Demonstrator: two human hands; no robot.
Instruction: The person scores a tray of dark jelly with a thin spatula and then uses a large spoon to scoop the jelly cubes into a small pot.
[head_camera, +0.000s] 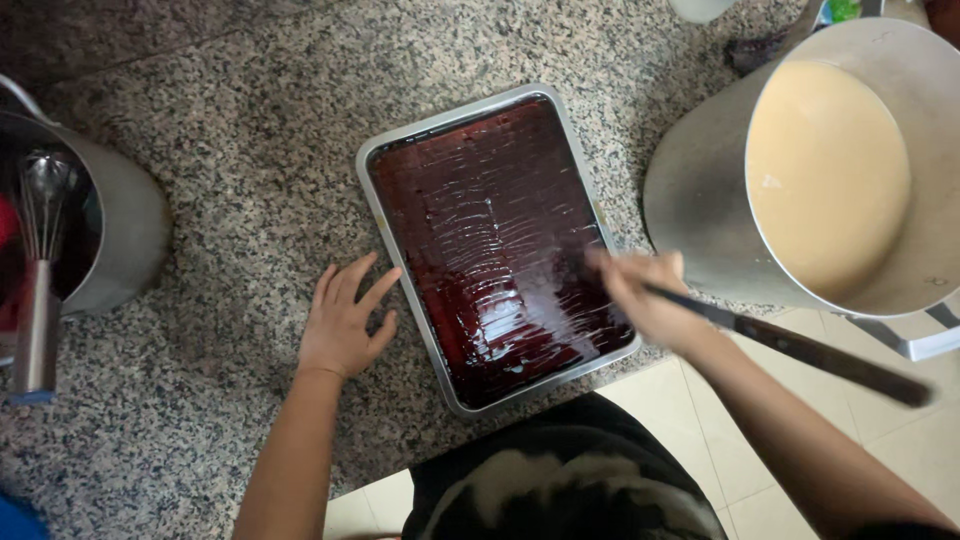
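Speckled granite counter, pale tiled floor at 5 o'clock. Metal tray of dark red glossy filling sits mid-counter. Left hand flat, fingers spread, empty, on the counter just beside the tray's 8 o'clock edge. Right hand, blurred, closed around a long dark-handled tool over the tray's 4 o'clock corner. Big pot of cream-coloured liquid at 2 o'clock; bucket with whisk at 9 o'clock.

Metal tray of dark red glossy filling at counter front edge, left hand flat beside it, right hand gripping a dark-handled tool over tray's right edge, large pot of creamy liquid right.
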